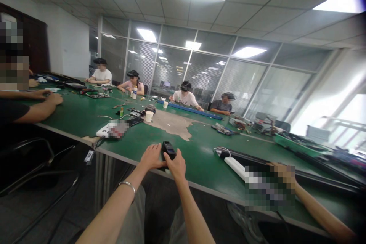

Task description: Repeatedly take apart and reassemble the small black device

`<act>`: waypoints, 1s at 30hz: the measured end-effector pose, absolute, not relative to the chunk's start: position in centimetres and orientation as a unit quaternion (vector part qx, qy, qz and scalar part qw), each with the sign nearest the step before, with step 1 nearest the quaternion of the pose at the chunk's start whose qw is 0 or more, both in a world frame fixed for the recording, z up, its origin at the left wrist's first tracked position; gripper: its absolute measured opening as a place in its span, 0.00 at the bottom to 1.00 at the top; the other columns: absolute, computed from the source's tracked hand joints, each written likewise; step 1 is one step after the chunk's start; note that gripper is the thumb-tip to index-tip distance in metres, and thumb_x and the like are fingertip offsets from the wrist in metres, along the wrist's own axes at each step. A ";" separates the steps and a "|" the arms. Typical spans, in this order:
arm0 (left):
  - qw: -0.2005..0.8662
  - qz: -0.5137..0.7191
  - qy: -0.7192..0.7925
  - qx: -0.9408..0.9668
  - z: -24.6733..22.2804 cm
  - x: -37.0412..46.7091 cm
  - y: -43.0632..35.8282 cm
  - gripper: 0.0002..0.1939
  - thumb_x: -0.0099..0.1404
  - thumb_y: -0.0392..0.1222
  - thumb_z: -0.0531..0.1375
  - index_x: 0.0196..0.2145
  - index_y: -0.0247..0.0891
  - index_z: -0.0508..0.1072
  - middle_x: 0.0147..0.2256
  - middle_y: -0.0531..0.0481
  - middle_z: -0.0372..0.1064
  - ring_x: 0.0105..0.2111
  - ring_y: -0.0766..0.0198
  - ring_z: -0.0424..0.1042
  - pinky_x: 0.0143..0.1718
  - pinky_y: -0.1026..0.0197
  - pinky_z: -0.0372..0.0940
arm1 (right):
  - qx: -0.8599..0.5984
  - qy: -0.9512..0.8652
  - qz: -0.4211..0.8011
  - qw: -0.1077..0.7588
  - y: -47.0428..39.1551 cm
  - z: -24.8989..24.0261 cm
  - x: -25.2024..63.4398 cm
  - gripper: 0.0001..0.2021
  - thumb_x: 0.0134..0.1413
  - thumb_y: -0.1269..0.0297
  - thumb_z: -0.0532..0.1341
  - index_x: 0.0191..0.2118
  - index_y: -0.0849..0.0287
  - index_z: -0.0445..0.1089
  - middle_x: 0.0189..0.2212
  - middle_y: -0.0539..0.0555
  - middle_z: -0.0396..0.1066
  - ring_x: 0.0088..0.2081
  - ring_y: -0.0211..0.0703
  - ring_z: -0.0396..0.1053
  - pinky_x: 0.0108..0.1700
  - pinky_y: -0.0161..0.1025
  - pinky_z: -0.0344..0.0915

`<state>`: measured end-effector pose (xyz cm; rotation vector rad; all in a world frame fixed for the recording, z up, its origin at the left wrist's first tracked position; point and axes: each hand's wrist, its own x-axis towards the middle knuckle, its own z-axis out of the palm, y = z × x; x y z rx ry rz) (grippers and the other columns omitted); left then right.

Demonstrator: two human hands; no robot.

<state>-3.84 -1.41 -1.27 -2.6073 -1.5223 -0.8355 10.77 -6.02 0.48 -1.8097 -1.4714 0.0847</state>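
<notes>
A small black device (168,149) with a dark screen stands at the near edge of the green table (137,142), between my two hands. My right hand (176,164) has its thumb and fingers pressed round the device's near and right sides. My left hand (153,157), with a silver bracelet on its wrist, lies just left of the device; its fingers are spread on the table top and its thumb reaches toward the device's lower end. A small pale item (167,170) shows at the table edge below the hands.
Left of centre are a white box (107,130), a paper cup (149,116) and small parts. A white power strip (236,167) lies right, near another person's hand (281,173). Another person's hands (54,99) rest at left. Several people sit across the table.
</notes>
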 end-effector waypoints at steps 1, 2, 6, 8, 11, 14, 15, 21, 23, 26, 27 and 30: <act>0.005 -0.267 -0.486 -0.832 -1.3 -3.8 -1.4 0.48 0.55 0.69 0.56 0.62 0.31 0.54 0.59 0.33 0.59 0.59 0.43 0.58 0.60 0.48 0.51 | -0.708 -0.580 0.039 0.401 -6.0 0.6 10.8 0.33 0.50 0.47 0.60 0.56 0.68 0.64 0.46 0.68 0.72 0.49 0.57 0.70 0.48 0.44 0.63; 0.004 -0.267 -0.486 -0.832 -1.3 -3.8 -1.4 0.49 0.55 0.70 0.55 0.62 0.30 0.54 0.59 0.33 0.59 0.59 0.43 0.58 0.60 0.48 0.51 | -0.702 -0.583 0.043 0.408 -6.0 0.7 10.8 0.29 0.50 0.49 0.60 0.53 0.65 0.68 0.44 0.66 0.74 0.48 0.56 0.71 0.47 0.43 0.63; 0.002 -0.273 -0.486 -0.831 -1.5 -3.8 -1.2 0.50 0.55 0.74 0.53 0.62 0.31 0.55 0.60 0.33 0.57 0.60 0.43 0.55 0.60 0.47 0.50 | -0.687 -0.582 0.047 0.433 -5.8 1.5 11.0 0.20 0.50 0.52 0.61 0.45 0.58 0.72 0.38 0.59 0.76 0.44 0.51 0.72 0.45 0.40 0.64; -0.001 -0.276 -0.488 -0.828 -1.6 -3.8 -1.1 0.52 0.53 0.76 0.53 0.62 0.33 0.55 0.61 0.35 0.56 0.62 0.42 0.53 0.61 0.47 0.49 | -0.682 -0.574 0.046 0.452 -5.5 2.0 11.5 0.20 0.51 0.50 0.60 0.45 0.57 0.72 0.38 0.57 0.76 0.43 0.49 0.73 0.44 0.38 0.64; -0.007 -0.274 -0.495 -0.825 -1.8 -3.8 -1.1 0.53 0.52 0.77 0.53 0.62 0.34 0.54 0.62 0.35 0.55 0.63 0.42 0.51 0.61 0.48 0.48 | -0.681 -0.552 0.041 0.480 -5.3 2.4 12.7 0.23 0.53 0.47 0.57 0.47 0.59 0.72 0.39 0.58 0.76 0.42 0.48 0.73 0.42 0.38 0.64; -0.011 -0.272 -0.497 -0.824 -1.9 -3.7 -1.0 0.51 0.53 0.76 0.53 0.62 0.35 0.55 0.62 0.35 0.55 0.63 0.43 0.52 0.61 0.48 0.47 | -0.688 -0.528 0.035 0.497 -5.4 2.3 14.0 0.24 0.54 0.46 0.55 0.47 0.60 0.72 0.38 0.58 0.76 0.40 0.49 0.73 0.41 0.38 0.64; -0.011 -0.273 -0.497 -0.824 -1.8 -3.7 -1.0 0.51 0.53 0.76 0.53 0.62 0.35 0.55 0.62 0.35 0.56 0.62 0.43 0.53 0.61 0.48 0.47 | -0.690 -0.522 0.032 0.500 -5.5 2.3 14.4 0.25 0.54 0.46 0.55 0.46 0.61 0.72 0.37 0.58 0.76 0.39 0.49 0.73 0.40 0.38 0.63; -0.010 -0.266 -0.493 -0.828 -1.8 -3.6 -1.0 0.53 0.53 0.77 0.52 0.62 0.33 0.55 0.61 0.34 0.57 0.61 0.43 0.56 0.60 0.48 0.49 | -0.716 -0.496 -0.002 0.491 -5.8 1.4 16.3 0.25 0.55 0.47 0.54 0.49 0.60 0.70 0.40 0.60 0.75 0.42 0.51 0.73 0.42 0.40 0.63; -0.006 -0.267 -0.496 -0.826 -1.9 -3.5 -1.0 0.52 0.54 0.77 0.50 0.63 0.32 0.55 0.61 0.34 0.57 0.61 0.43 0.56 0.60 0.48 0.48 | -0.728 -0.494 -0.013 0.475 -5.9 1.0 17.0 0.25 0.55 0.48 0.55 0.50 0.61 0.69 0.40 0.61 0.75 0.42 0.52 0.72 0.42 0.41 0.63; -0.002 -0.271 -0.497 -0.824 -1.9 -3.4 -0.9 0.53 0.55 0.77 0.48 0.63 0.30 0.55 0.60 0.33 0.57 0.60 0.42 0.56 0.60 0.48 0.49 | -0.742 -0.499 -0.022 0.448 -6.1 0.2 17.8 0.25 0.53 0.49 0.57 0.51 0.63 0.69 0.39 0.63 0.75 0.42 0.53 0.73 0.42 0.41 0.63; -0.002 -0.269 -0.496 -0.825 -1.9 -3.4 -0.8 0.53 0.55 0.78 0.48 0.63 0.31 0.54 0.61 0.33 0.57 0.60 0.42 0.57 0.60 0.48 0.49 | -0.745 -0.501 -0.025 0.441 -6.2 -0.1 18.0 0.26 0.52 0.50 0.57 0.51 0.64 0.69 0.39 0.64 0.75 0.42 0.54 0.72 0.43 0.42 0.63; -0.007 -0.265 -0.497 -0.826 -1.9 -3.4 -0.8 0.55 0.53 0.78 0.50 0.63 0.31 0.54 0.61 0.33 0.56 0.60 0.42 0.57 0.60 0.49 0.49 | -0.749 -0.506 -0.038 0.426 -6.2 -0.9 18.0 0.32 0.51 0.49 0.59 0.56 0.70 0.65 0.43 0.69 0.73 0.45 0.58 0.71 0.45 0.45 0.62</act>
